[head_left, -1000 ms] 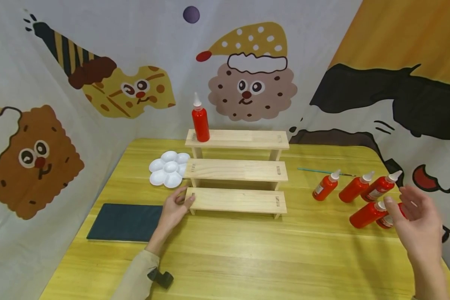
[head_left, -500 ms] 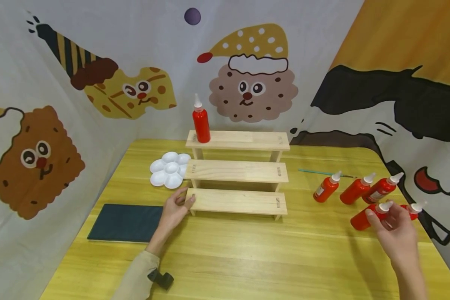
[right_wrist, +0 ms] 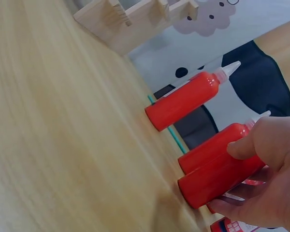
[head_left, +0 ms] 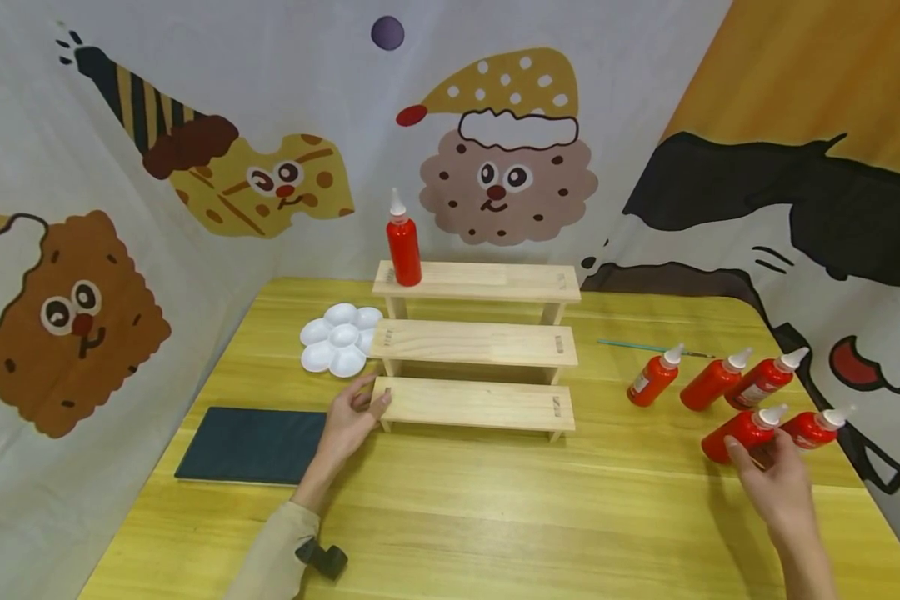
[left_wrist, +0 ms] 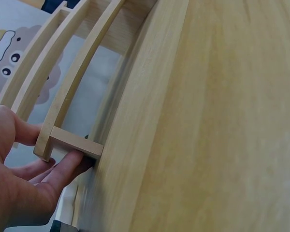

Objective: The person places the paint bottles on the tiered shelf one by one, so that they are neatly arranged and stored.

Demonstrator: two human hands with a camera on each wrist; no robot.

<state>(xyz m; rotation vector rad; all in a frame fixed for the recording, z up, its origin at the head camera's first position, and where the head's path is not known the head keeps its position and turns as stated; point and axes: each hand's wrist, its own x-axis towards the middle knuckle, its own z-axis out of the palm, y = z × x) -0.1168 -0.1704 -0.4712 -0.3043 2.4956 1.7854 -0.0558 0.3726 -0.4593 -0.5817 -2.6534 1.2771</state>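
So, your right hand (head_left: 778, 482) has its thumb on one side of the nearest red bottle (head_left: 729, 435) and its fingers curled round the other, below the white nozzle. Makes sense imo: wrapping the body gives you a wider hold than the skinny tip would. The bottle looks upright on the table (head_left: 495, 508), though I can't tell if its base is bearing full weight.

Your left hand (head_left: 352, 422) is pinching the near left corner of the three-tier wooden stand (head_left: 480, 404), thumb on top, fingers against the leg underneath, probably to stop it shifting.

Just beside your bottle there are four more red bottles (head_left: 708, 385) bunched to your right, handy for that arm, with a teal paintbrush (head_left: 633, 343) lying behind them. A sixth, the top-tier bottle (head_left: 404, 254), stands at the left end, leaving the rest of that plank bare. Over on your left, the white flower palette (head_left: 343, 336) and dark flat board (head_left: 251, 446) seem parked out of the way.
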